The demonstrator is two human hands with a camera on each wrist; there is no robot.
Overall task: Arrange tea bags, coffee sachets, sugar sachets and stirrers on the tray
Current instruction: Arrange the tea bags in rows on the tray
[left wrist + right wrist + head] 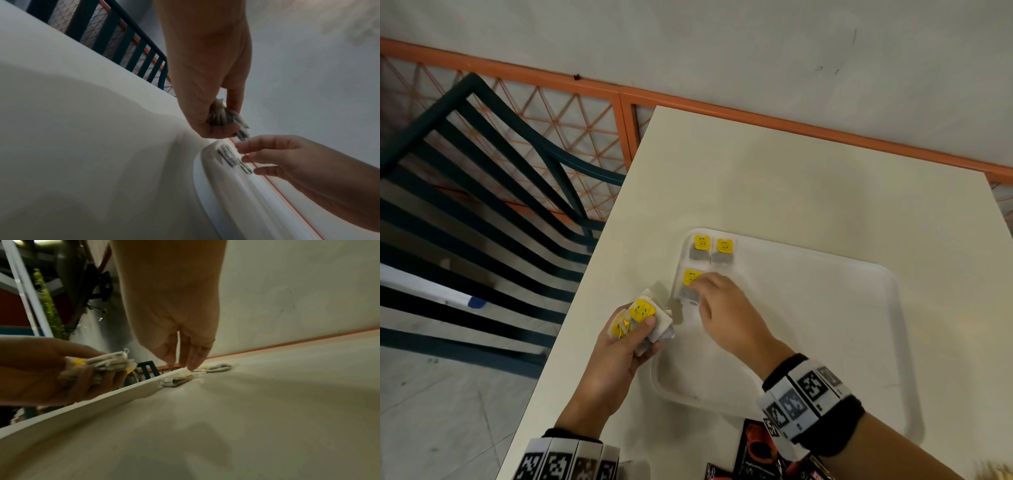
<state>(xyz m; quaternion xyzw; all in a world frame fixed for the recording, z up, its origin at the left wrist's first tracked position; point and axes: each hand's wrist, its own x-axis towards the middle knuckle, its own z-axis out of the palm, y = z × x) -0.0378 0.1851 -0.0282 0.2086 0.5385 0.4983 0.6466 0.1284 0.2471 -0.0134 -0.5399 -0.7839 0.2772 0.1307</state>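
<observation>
Head camera looks steeply down on the table (774, 178) and white tray (887, 342). Left wrist camera skims low along the tray's left rim; right wrist camera sits close above its floor. All share the far-left corner's tea bags (710, 248).

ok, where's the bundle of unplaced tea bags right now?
Head view: the tea bag bundle is gripped in the left hand, off the tray's left edge, level with the third placed bag.

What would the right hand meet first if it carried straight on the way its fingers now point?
Probably the third tea bag lying on the tray: the right hand has its fingertips angled down just over it. Whether they touch already is unclear.
</observation>
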